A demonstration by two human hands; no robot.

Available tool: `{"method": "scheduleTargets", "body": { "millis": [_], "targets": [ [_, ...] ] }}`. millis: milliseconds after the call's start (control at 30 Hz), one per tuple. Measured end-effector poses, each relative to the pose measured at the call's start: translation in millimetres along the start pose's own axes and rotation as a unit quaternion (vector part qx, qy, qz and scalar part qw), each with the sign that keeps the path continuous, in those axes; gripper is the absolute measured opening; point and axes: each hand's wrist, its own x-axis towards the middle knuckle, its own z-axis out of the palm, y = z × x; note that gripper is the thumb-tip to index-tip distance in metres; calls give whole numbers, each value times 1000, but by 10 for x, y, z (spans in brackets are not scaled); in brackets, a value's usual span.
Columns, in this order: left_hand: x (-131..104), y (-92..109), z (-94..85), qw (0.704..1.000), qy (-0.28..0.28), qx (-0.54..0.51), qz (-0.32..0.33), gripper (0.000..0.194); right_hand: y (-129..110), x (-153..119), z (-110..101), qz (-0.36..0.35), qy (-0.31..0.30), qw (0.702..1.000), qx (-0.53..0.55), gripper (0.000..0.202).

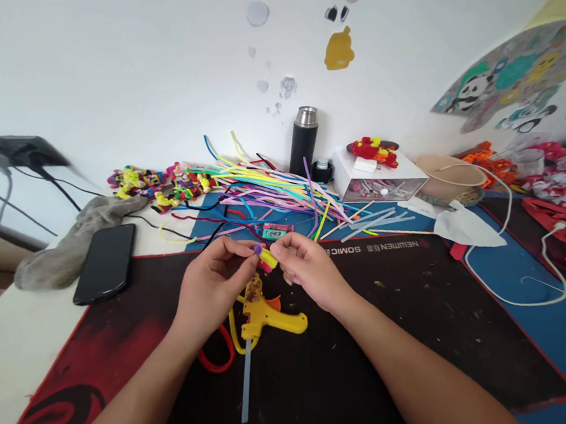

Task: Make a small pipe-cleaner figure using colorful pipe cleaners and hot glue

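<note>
Between my two hands is a small pipe-cleaner figure (268, 258) in yellow, pink and purple. My left hand (216, 273) pinches its purple end between thumb and fingertips. On the other side, the thumb and fingers of my right hand (308, 265) are closed on its yellow part. Just below lies a yellow hot glue gun (272, 317) on the dark mat, its nozzle end smeared brown and a clear glue stick (246, 381) poking out of its back. Red scissor handles (218, 364) show beside the gun, partly behind my left wrist.
A heap of coloured pipe cleaners (271, 190) lies along the wall, with several finished small figures (163, 182) to its left. Behind stand a black thermos (304, 138) and a white drawer box (381, 178). A phone (105, 262) lies left; a white cable (515, 301) curves at right.
</note>
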Motion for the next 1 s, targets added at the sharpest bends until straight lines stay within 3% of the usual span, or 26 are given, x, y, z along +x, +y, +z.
{"method": "scheduleTargets", "body": {
  "millis": [167,400,733,1000],
  "targets": [
    [27,19,4,998,-10,-52,-19,26,19,-3,-17,-27,7,999,-37,48],
    [39,32,3,998,-20,-48,-18,38,123,14,0,1,-18,1000,-1,51],
    [42,-1,-49,998,-40,-25,-51,38,81,-11,26,34,-33,996,71,49],
    [54,-5,-48,996,-53,-44,-56,26,105,-9,15,36,-32,997,65,50]
  ]
}}
